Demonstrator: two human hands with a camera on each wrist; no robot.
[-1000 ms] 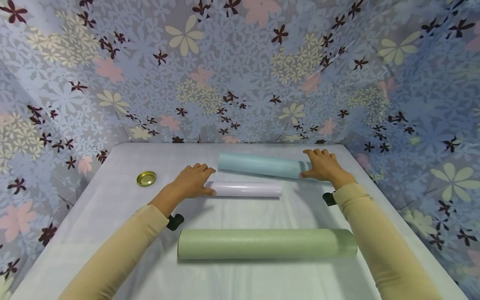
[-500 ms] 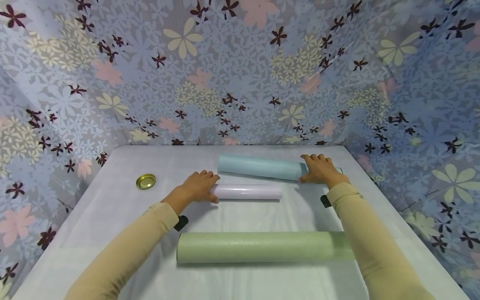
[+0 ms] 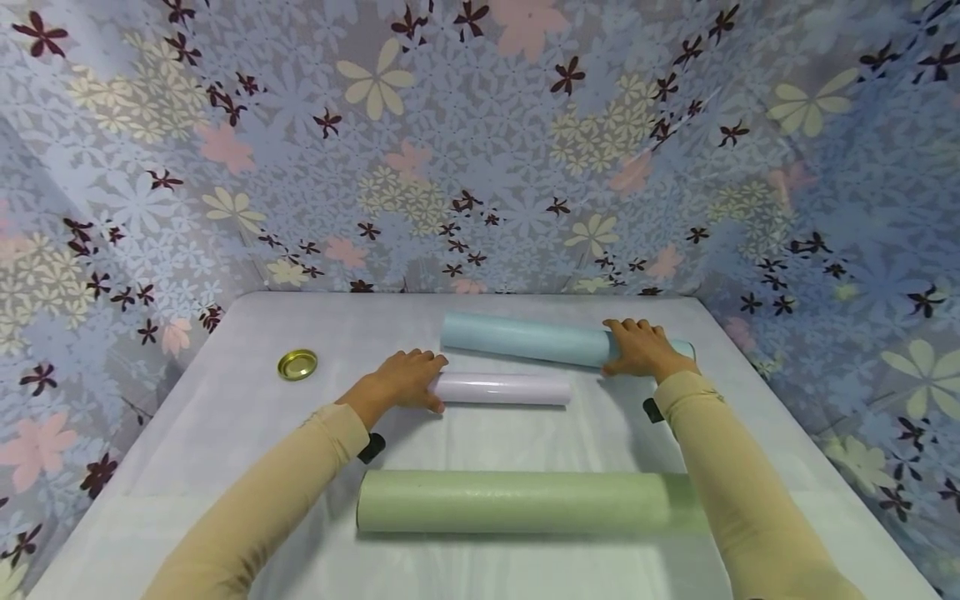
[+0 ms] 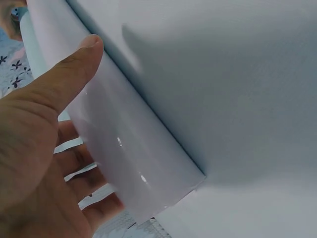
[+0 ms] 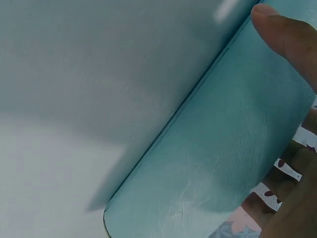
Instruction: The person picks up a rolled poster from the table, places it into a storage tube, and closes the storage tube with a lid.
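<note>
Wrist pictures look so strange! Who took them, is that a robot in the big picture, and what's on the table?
No robot here: those are a person's own bare hands. The big picture comes from a camera on the person's head, looking forward and down. The two close-ups come from little cameras worn on the wrists, so each hand looks huge. On the white-covered table lie three tubes and a round gold lid. The left hand grips the shiny lilac tube near one end, and the right hand grips the light blue tube. The long green tube lies closest to the person, and neither hand holds it.
</note>
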